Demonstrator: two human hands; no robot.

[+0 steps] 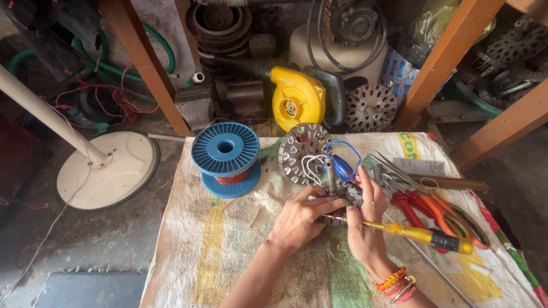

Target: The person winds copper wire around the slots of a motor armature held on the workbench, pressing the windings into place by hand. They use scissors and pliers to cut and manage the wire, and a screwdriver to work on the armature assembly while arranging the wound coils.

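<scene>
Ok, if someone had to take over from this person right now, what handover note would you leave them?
Left hand: closed around the small motor stator with its steel shaft, holding it on the woven sack.
Right hand: fingers against the same stator, with a yellow-handled screwdriver under the palm; whether it grips it, I cannot tell.
Nearby: blue spool of copper wire, round metal motor plate with white and blue leads, orange-handled pliers to the right.
Done: stator is out and in hand, tools laid out.
Left: how far the work on the stator has got cannot be seen; check under the hands.
</scene>
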